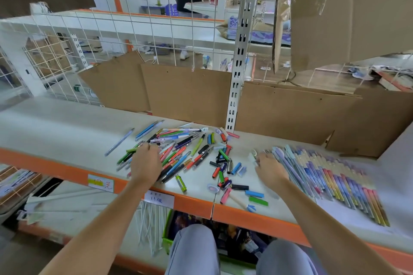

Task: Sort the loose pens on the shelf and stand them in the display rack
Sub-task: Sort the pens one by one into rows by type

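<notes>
Though a long row of matching pens [330, 183] already lies side by side on the right of the shelf [55, 123], most of the work looks undone: a loose heap of mixed pens [178, 152] sprawls at the middle, with scattered caps and short pieces [225, 169] between heap and row. No display rack is visible anywhere in view, so nothing appears to stand in one yet; by my reading the job is at the sorting stage, well short of halfway.

The left hand [146, 163] rests on the left edge of the heap, fingers bent down among the pens; whether its grip has closed round one I cannot tell, since the fingertips are hidden. The right hand [269, 168] lies at the near-left end of the sorted row, fingers touching the pens there, its grip likewise unclear.
</notes>
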